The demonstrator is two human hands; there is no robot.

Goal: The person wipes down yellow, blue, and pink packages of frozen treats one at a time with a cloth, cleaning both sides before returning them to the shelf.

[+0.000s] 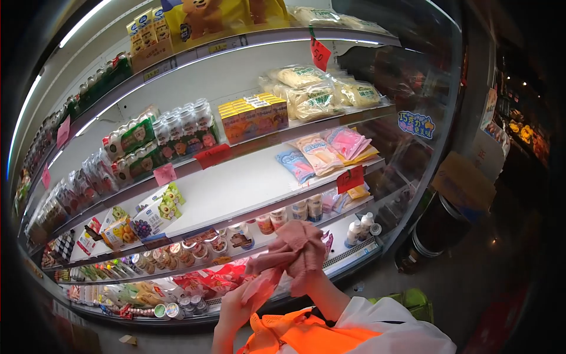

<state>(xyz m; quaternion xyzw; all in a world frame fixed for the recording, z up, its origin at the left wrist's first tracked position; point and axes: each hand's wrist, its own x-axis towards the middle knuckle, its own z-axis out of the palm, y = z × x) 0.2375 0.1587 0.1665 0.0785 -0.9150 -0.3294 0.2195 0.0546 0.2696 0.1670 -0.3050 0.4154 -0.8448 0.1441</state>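
Note:
I hold a pink cloth (293,245) in front of a refrigerated display case. My right hand (306,274) is raised and closed inside the bunched upper part of the cloth, so its fingers are mostly hidden. My left hand (234,307) is lower and to the left, pinching the cloth's hanging lower end. Both hands are just in front of the case's lower shelves, near small yogurt cups (194,251) and red packets (221,277).
The open cooler has several white shelves (247,183) with milk bottles (186,130), yellow cartons (253,115), bagged goods (309,88) and pink packs (330,147). Red price tags (351,179) hang on the shelf edges. A dark bin (433,227) and a cardboard box (463,180) stand at right. I wear an orange vest (306,336).

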